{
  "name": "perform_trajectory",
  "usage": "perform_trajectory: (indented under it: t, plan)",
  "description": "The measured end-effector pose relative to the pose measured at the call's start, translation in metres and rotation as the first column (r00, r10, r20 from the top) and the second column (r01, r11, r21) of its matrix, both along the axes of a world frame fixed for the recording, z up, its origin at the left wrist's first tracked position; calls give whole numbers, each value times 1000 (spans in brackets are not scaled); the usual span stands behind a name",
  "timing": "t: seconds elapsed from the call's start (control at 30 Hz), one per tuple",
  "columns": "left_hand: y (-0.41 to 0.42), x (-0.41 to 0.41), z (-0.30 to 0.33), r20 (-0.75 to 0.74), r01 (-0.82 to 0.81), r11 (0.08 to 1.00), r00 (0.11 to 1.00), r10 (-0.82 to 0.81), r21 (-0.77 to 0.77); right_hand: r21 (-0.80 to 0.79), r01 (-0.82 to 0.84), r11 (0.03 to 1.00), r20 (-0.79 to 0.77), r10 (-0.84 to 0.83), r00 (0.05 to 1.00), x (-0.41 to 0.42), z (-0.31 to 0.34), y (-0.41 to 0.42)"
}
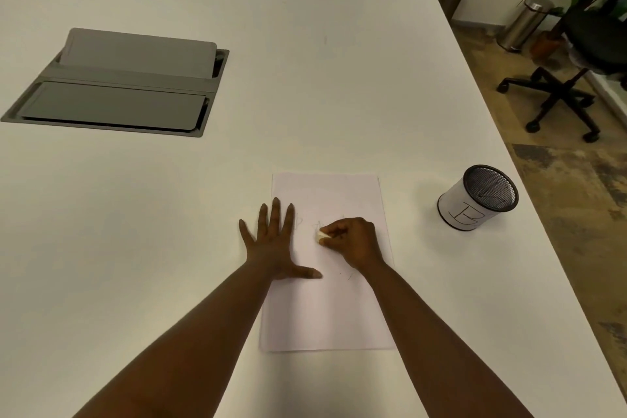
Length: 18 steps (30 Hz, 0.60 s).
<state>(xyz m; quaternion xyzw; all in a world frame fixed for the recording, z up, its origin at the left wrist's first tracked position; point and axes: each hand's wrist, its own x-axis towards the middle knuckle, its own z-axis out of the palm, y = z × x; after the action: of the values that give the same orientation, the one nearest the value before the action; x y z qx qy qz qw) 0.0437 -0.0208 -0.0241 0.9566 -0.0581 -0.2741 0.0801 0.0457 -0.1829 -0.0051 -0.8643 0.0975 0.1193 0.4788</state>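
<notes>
A white sheet of paper (327, 309) lies on the white table (305, 78) in front of me, with faint pencil letters near its upper middle. My left hand (274, 244) lies flat with fingers spread, pressing on the sheet's left edge. My right hand (353, 241) pinches a small white eraser (321, 236) between thumb and fingers, its tip down on the paper beside the faint letters.
A black mesh pen cup (478, 197) wrapped in white paper marked "B" stands to the right of the sheet. A grey cable hatch (118, 85) with raised lids sits at the far left. Beyond the table's right edge are an office chair (576, 78) and two metal bins (524, 22).
</notes>
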Motion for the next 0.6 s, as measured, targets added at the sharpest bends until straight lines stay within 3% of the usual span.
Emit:
perform_trajectory:
  t: [0.33,0.5,0.6]
  plan:
    - [-1,3,-2,-16,31,999,999,-30,45,-65,63,996,82,-57,995,31,0,11]
    - [-2,2,-1,-13,35,998,999,-35,54,-82,-98,992,-1,98,995,13,-3,7]
    - [-2,3,-2,-12,42,997,999,-42,64,-73,-106,992,9,107,994,5,-3,5]
